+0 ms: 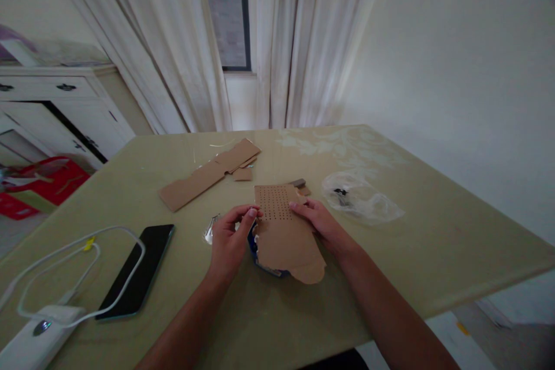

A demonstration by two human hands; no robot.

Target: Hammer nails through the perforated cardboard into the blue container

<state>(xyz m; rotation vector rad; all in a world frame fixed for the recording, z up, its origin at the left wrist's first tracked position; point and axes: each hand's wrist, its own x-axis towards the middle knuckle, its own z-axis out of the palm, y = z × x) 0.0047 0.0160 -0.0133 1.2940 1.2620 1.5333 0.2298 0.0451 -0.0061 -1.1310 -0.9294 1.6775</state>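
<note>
A torn brown cardboard piece (286,243) with rows of small punched holes lies before me over a dark blue object (254,243), which is mostly hidden beneath it. My right hand (318,219) grips the cardboard's right edge, thumb on top. At the left edge, my left hand (234,235) has its thumb and forefinger pinched together; whether they hold the cardboard or something small is hard to see. Just left of that hand sits a small clear plastic bag (210,230) with thin metal pieces, perhaps pins or screws.
Cardboard strips (212,173) lie farther back on the table (433,225). A clear plastic bag (368,199) with a small black item is at right. On the left are a phone (139,272), a white power strip (47,335) and a looped white cable (99,228).
</note>
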